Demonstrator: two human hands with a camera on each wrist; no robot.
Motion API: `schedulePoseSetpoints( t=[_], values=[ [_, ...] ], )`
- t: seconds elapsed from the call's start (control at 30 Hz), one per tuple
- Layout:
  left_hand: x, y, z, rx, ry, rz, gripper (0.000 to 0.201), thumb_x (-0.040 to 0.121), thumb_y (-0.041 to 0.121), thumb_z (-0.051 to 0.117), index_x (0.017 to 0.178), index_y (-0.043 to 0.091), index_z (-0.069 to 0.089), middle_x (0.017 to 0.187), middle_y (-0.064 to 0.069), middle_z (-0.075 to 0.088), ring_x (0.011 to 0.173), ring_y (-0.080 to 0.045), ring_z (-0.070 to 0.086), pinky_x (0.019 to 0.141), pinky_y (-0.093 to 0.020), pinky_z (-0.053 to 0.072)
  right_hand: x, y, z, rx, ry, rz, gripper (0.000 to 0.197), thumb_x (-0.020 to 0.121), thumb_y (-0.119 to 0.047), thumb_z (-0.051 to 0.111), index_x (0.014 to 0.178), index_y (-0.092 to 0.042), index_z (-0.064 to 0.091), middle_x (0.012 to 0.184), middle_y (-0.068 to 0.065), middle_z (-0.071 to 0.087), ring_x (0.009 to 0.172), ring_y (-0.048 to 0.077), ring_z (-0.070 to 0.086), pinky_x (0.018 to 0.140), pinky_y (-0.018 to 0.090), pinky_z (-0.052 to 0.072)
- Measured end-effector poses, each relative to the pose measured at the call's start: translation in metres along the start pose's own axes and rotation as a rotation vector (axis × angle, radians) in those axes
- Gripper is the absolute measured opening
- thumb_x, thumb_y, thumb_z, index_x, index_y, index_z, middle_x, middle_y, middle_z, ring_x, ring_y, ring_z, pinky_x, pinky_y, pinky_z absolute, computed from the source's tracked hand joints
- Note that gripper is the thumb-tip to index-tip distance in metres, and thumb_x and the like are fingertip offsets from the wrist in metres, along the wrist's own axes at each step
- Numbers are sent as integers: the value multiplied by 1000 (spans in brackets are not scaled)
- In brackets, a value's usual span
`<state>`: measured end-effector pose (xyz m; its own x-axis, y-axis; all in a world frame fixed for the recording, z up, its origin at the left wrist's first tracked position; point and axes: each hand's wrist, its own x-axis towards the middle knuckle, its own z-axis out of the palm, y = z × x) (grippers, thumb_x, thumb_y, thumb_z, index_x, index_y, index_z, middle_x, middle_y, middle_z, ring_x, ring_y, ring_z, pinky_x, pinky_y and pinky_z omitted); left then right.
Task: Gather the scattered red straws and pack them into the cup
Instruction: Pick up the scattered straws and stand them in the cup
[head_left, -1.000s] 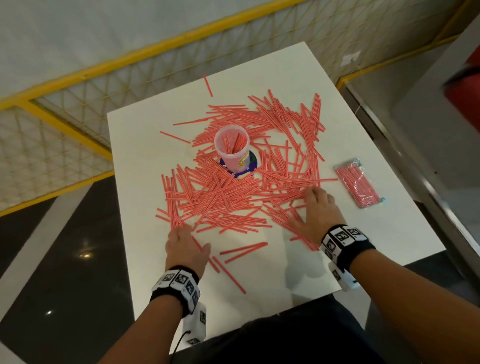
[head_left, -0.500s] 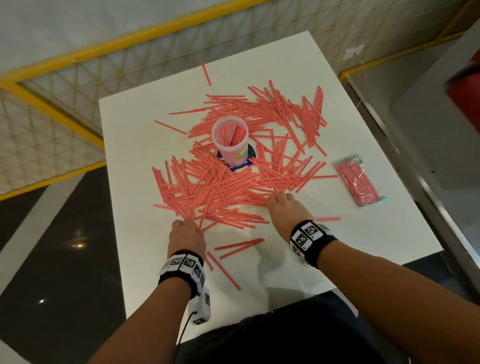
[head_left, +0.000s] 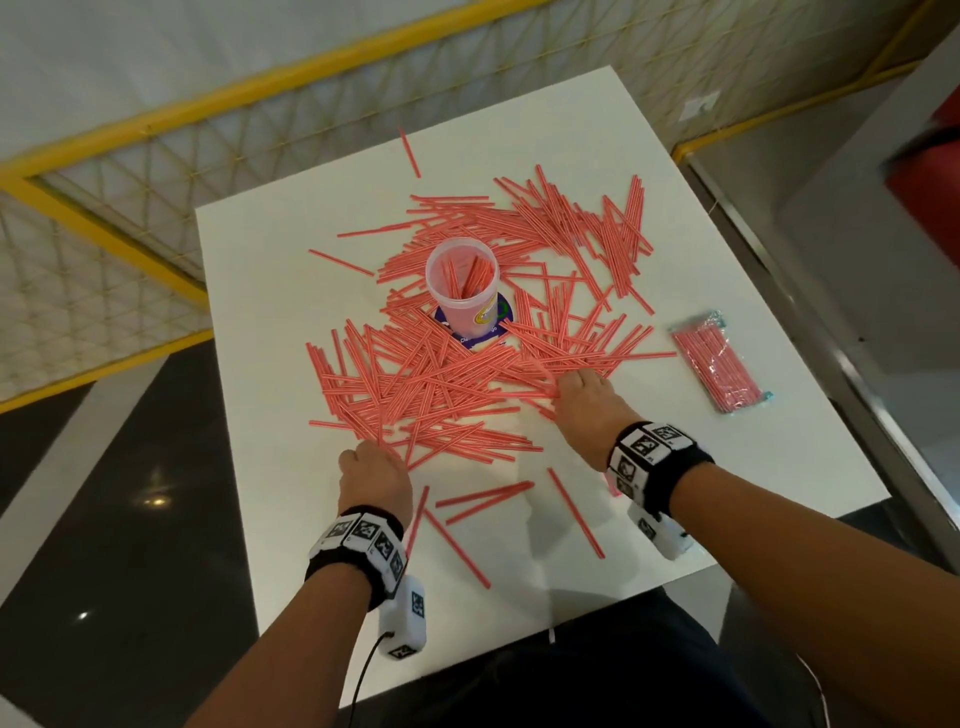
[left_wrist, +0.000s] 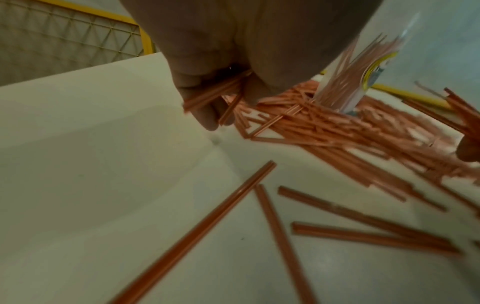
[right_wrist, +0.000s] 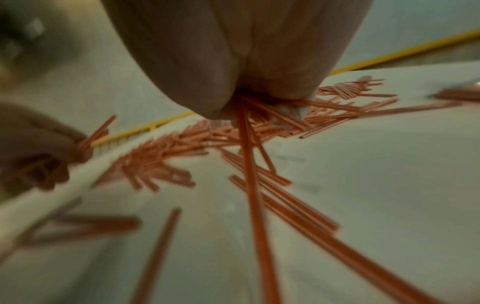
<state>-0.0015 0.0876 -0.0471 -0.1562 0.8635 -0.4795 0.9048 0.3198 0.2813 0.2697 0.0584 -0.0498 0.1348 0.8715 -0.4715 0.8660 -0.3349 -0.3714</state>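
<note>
Pretty sure I'm in some kind of indoor commercial or play space, not a home. Across the upper left there's a yellow railing with rope netting strung under it, like a barrier. I'm at a plain white table over a glossy dark floor with ceiling lights reflecting in it. Something red and blurry sits far right, can't tell what.

white table, yellow-framed netting, dark floor
</note>
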Motion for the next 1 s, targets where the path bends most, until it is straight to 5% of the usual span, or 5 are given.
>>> schedulePoseSetpoints(
  t=[0.17,0.47,0.6,0.8,1.0],
  values=[
    [-13,29,-18,-234,-20,234,24,107,16,41,114,2,60,127,-10,62,79,-28,57,68,-36,49,-9,-13,-3,365,76,-69,11,102,-16,41,93,-11,44,85,6,51,74,21,47,72,41,41],
    [-60,112,-37,-673,-287,321,41,97,58,57,82,20,62,57,18,56,51,5,52,59,-21,42,-46,-75,-43,595,-47,-346,25,106,-14,39,105,-1,61,81,5,63,70,13,61,64,34,52],
    [-53,119,-40,-617,-235,331,60,104,56,44,61,15,52,50,6,49,47,-13,45,56,-27,36,-57,-81,-58,674,-44,-336,20,99,1,44,88,-14,52,69,-10,54,57,-6,53,58,18,40],
    [-47,126,-39,-715,-139,197,62,106,53,37,82,6,70,63,-6,62,57,-20,59,55,-29,46,-62,-76,-64,813,-156,-251,19,99,-5,43,95,-3,61,67,17,61,56,28,55,55,36,47],
    [-47,135,-32,-922,-180,106,58,93,66,51,70,16,68,68,-11,61,64,-24,57,65,-42,46,-57,-77,-63,1160,-245,53,33,86,-19,50,118,-10,47,87,9,51,63,17,47,50,28,37]
  ],
)
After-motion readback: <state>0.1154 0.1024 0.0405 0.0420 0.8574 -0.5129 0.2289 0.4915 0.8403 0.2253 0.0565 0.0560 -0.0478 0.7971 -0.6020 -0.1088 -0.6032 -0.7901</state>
